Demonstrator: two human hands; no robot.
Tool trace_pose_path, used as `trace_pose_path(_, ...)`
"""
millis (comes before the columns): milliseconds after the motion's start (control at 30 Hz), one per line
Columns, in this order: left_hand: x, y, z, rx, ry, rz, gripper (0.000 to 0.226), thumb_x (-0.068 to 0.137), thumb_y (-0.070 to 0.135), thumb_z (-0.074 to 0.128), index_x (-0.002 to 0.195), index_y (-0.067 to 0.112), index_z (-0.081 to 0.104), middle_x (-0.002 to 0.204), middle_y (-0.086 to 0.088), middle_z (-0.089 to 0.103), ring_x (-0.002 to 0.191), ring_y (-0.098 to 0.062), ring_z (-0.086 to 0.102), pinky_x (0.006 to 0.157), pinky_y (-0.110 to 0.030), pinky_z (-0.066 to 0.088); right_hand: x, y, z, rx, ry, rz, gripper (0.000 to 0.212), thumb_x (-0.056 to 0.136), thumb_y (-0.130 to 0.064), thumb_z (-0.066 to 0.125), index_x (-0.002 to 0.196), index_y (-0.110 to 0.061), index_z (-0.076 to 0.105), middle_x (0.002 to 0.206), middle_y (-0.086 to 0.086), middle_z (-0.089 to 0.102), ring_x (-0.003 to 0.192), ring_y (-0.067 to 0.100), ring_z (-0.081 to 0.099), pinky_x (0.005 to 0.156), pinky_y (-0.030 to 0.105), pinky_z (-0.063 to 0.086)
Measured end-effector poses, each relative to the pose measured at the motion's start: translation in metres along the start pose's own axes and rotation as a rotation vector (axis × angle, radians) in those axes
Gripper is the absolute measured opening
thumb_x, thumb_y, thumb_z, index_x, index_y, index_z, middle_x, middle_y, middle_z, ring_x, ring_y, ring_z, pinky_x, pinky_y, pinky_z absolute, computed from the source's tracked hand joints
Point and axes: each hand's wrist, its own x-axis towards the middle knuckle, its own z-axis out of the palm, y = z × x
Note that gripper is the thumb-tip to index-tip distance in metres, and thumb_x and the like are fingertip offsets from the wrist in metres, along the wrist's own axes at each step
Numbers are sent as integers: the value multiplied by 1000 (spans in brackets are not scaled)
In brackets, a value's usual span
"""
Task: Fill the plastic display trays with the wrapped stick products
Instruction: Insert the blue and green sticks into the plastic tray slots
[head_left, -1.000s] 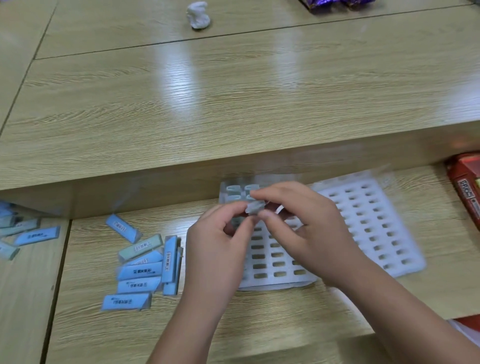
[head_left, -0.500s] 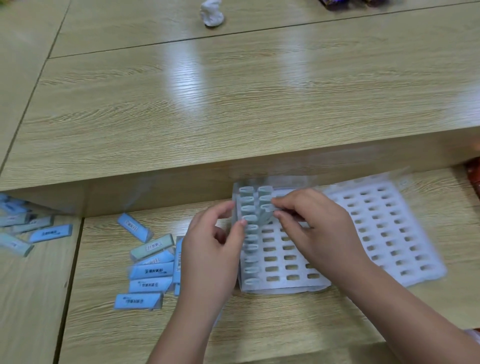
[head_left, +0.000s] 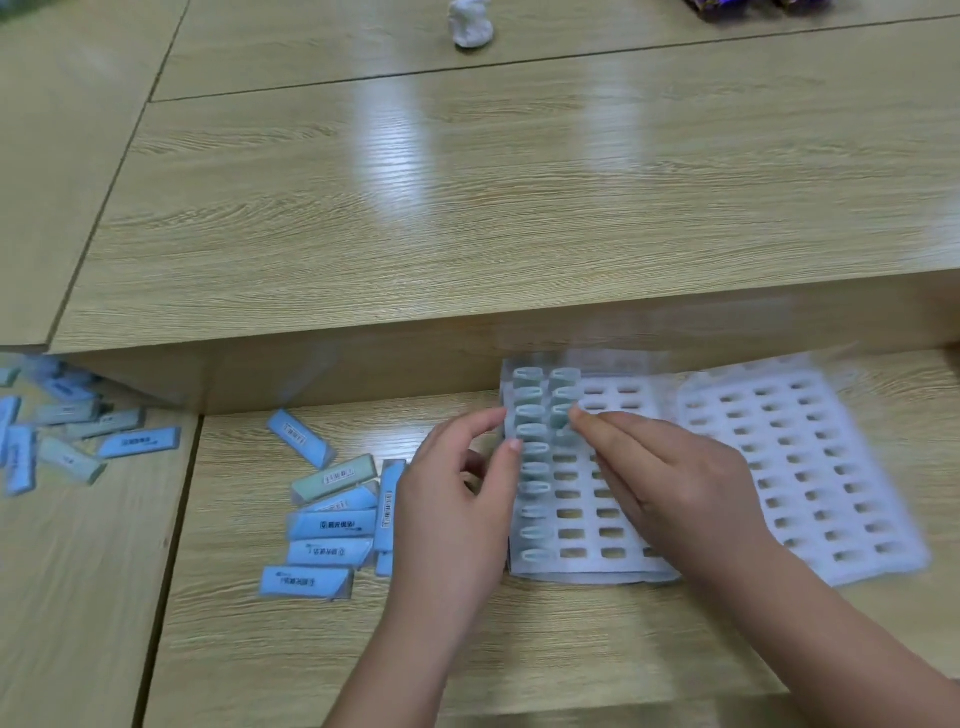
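Note:
A white slotted plastic tray (head_left: 571, 570) lies on the lower wooden shelf. Its left column is filled with upright pale blue-green wrapped sticks (head_left: 531, 451), and the second column has three at the far end. My right hand (head_left: 675, 483) pinches the top of a stick (head_left: 562, 427) standing in the second column. At the tray's left edge my left hand (head_left: 457, 499) touches the tray with thumb and index fingertip. A second slotted tray (head_left: 831, 467) lies just to the right, blurred, with no sticks showing.
Several loose blue wrapped sticks (head_left: 332, 525) lie left of my left hand, and more (head_left: 67, 431) at the far left. A raised wooden tabletop (head_left: 467, 218) steps up right behind the trays. A white lump (head_left: 470, 26) and purple packs (head_left: 727, 8) sit at its back.
Both hands held a stick above the tray; my right hand has since brought it down into the second column. My left hand moved to the tray's left edge.

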Motion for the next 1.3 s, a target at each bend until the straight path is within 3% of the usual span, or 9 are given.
trace_pose_path(167,-15,-7,-9,-39,-62,-10,30,96,32,60,104,61,62,90,22,67,69,-6,66,57,-12,48,-4,-4,-1,-5,9,-31,38,76,8,74,109,-11,77,101,1,76,80,19,74,50,29,53)
trace_pose_path(367,-29,-45,-46,67,60,-33,22,93,27,65,105,45,68,91,22,64,68,-4,60,62,-18,47,9,-13,-10,-56,-27,65,35,84,-2,63,113,-16,76,102,2,74,86,25,71,53,28,48)
trace_pose_path(533,2,-76,-108,372,291,-49,22,90,21,65,110,28,70,102,14,61,81,-5,60,74,-32,50,53,-73,3,117,2,74,21,88,-9,64,106,-12,75,104,2,71,88,30,64,74,40,49)
trace_pose_path(633,28,-84,-131,529,242,-51,29,93,24,63,121,21,68,111,2,61,89,-14,59,78,-29,44,90,-118,33,190,-249,29,15,92,-22,61,104,-18,71,102,-3,67,93,28,59,74,40,50)
trace_pose_path(700,37,-85,-136,576,174,-56,27,92,27,65,118,23,68,115,2,61,91,-14,58,76,-27,40,103,-137,61,175,-419,68,22,97,-34,53,113,-23,65,110,-6,61,105,23,53,80,35,47)
trace_pose_path(800,41,-86,-138,634,139,-87,21,89,33,70,109,28,69,116,7,57,91,-11,56,70,-28,38,111,-145,94,71,-560,41,23,98,-36,54,116,-23,60,112,-4,57,108,21,51,74,31,34)
trace_pose_path(1067,39,-96,-143,589,137,-66,10,86,30,73,95,32,70,110,8,53,82,-8,56,65,-26,38,107,-139,104,16,-589,-28,17,95,-37,56,103,-25,66,98,-5,60,96,21,53,65,30,30)
trace_pose_path(1167,41,-100,-144,492,153,-73,8,87,31,72,89,36,66,105,14,54,81,4,55,62,-10,33,107,-139,101,63,-609,16,17,94,-38,59,104,-25,63,101,-5,60,100,20,53,67,29,32)
trace_pose_path(1300,56,-97,-149,415,187,21,16,94,30,63,110,32,65,106,8,58,85,5,57,71,-12,40,107,-132,98,152,-635,112,13,92,-33,62,96,-23,56,96,-5,61,95,20,53,64,31,38)
